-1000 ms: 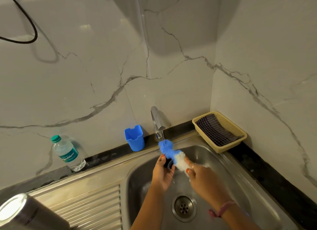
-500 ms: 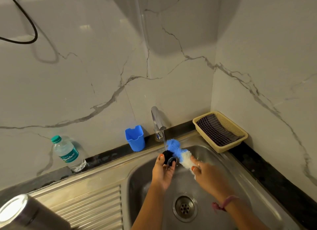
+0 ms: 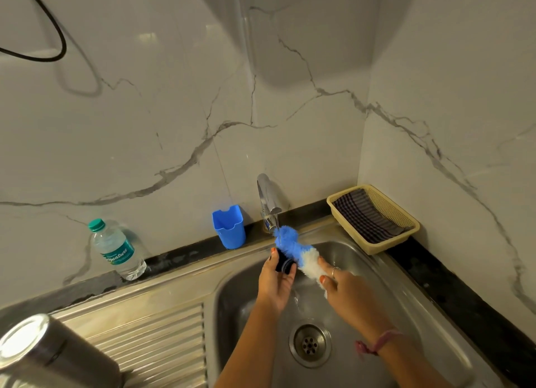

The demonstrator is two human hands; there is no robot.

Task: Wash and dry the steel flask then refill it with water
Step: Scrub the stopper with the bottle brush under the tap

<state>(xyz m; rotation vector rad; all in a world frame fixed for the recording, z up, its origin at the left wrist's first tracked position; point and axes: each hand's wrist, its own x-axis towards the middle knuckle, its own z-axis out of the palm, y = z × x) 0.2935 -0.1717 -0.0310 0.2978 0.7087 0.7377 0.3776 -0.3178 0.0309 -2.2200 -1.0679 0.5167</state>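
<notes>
Flask stays lying on the drainboard at my left while my left hand keeps its grip pinching the dark cap and my right hand, now slightly lower, clutches the brush under the tap.

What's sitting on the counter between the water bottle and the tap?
In the head view, a blue plastic cup stands against the wall between the water bottle and the tap, nearer the tap.

Cup left of tap — basket right, bottle far left.
</notes>
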